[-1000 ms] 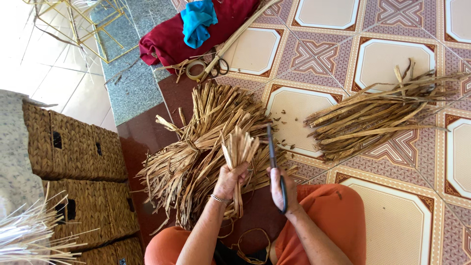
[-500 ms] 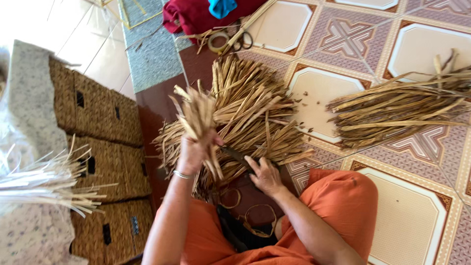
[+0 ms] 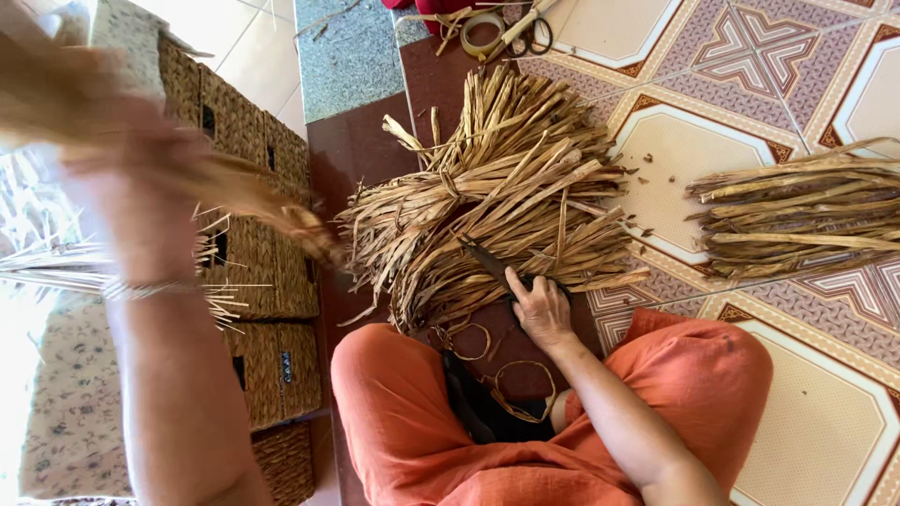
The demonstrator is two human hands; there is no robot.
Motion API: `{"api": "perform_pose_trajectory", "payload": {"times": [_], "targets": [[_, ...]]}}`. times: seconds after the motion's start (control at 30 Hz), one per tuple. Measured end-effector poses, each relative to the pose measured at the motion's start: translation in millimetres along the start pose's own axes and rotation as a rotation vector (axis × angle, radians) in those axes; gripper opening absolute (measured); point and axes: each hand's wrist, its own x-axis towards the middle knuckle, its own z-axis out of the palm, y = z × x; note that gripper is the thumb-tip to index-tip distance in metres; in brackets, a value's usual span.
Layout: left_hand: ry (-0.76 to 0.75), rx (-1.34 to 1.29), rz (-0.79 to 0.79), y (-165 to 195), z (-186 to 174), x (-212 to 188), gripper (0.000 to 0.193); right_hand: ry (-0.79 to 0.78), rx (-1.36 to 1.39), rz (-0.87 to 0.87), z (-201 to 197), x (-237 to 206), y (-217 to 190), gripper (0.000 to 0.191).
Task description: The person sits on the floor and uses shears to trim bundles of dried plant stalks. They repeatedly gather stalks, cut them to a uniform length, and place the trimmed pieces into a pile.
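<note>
Dried straw strips lie heaped on the floor. The right hand rests on a dark blade, fingers closing over it. The left hand (blurred) clutches a straw bundle raised leftward. Unwatched, that blade could nick fingers.

Straw pile between woven baskets left, straw bundle right.
</note>
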Motion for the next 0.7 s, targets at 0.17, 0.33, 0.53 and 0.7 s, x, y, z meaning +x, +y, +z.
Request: {"api": "perform_pose_trajectory", "payload": {"times": [0.17,0.33,0.53,0.7], "targets": [[-0.254,-0.008,-0.003,-55.3,50.2,-11.4,0.003,-0.094,0.06,0.066,-6.9,-9.5,-5.9,0.066],[-0.471,0.19,0.136,-128.2,132.3,-46.5,0.022,0.233,0.182,-0.14,-69.1,-4.7,-12.6,0.039],[-0.94,1.316,0.952,-185.3,212.7,-127.7,0.039,0.608,-0.18,-0.392,-193.6,6.8,-29.4,0.069],[-1.405,1.103,0.508,-165.5,247.8,-179.4,0.049,0.283,-0.471,-0.381,-204.0,8.3,8.1,0.067]]}}
